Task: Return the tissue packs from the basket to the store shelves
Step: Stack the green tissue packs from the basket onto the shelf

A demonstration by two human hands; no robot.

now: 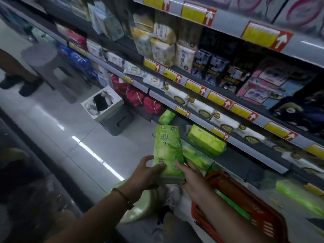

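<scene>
Gripping a green tissue pack (168, 151) from both sides, the two hands hold it in the air in front of the lower shelves, above the floor and just left of the red basket (245, 204). The left hand (149, 170) has its thumb over the pack's near left face and its fingers curled beneath the bottom end; the right hand (188, 174) presses along the right edge with its fingers wrapped toward the underside, how far they curl I cannot tell. The pack is a long block whose long axis runs away from the person, its far end tilted up and pointing toward the shelving, the printed face turned upward with lettering running along its length. Just beyond it on the low shelf (245, 155) lie other green packs: a yellow-green bundle (206, 140) lying crosswise, a small green pack (167, 116) further along to the left, and another green pack (196, 156) touching or just behind the held one. The basket sits at the person's right with a green item (231, 202) inside, blurred. A shelf higher carries white packs (201, 106) in a row behind yellow-and-red price tags (219, 99). On the floor to the left stands a grey bin (114, 118) with a white box on top.
</scene>
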